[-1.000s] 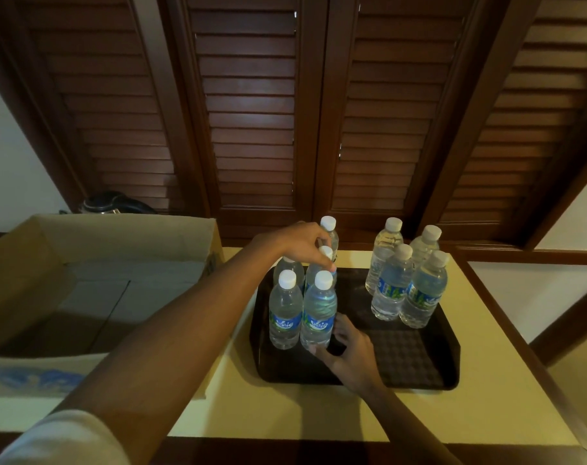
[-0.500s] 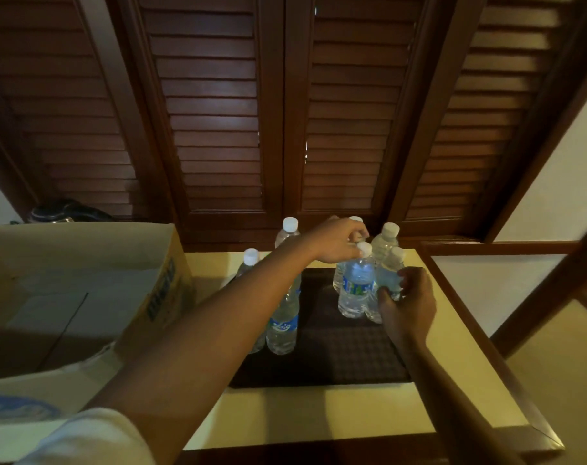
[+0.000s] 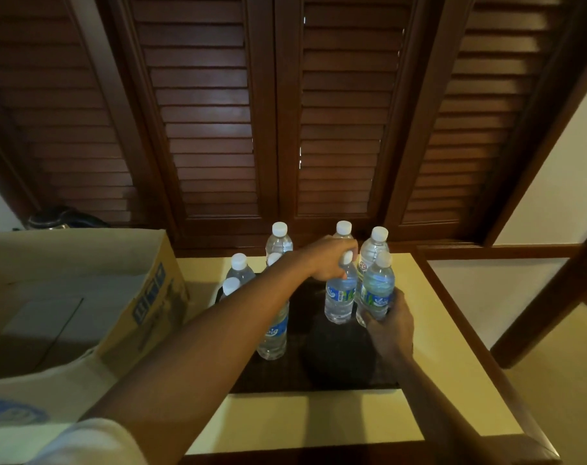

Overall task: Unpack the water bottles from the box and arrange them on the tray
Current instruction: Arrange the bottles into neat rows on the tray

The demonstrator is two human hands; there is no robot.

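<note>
Nearest the camera, the right hand (image 3: pixel 387 325) wraps the lower body of the front right bottle (image 3: pixel 376 290), fingers curled round it from the near side, with the base at the right edge of the dark tray (image 3: pixel 319 374). Whether that base rests on the tray or is lifted just clear cannot be told.

Just beyond and to its left, the left hand (image 3: pixel 329 260) reaches across from the box side and closes its fingers over the neck and cap of the neighbouring bottle (image 3: pixel 339 297), which stands upright on the tray, touching or nearly touching the one in the right hand.

Both bottles have their long axes vertical, and each hand already sits on its own bottle: the left from above, the right from the side. The coming move looks like a small nudge to square this right cluster, and it turns on keeping both upright while sliding them.

Behind them stand two more bottles (image 3: pixel 372 250). To the left, partly hidden by the forearm, the left group (image 3: pixel 240 271) stands on the tray. The open cardboard box (image 3: pixel 144 297) sits at far left and looks empty.
</note>
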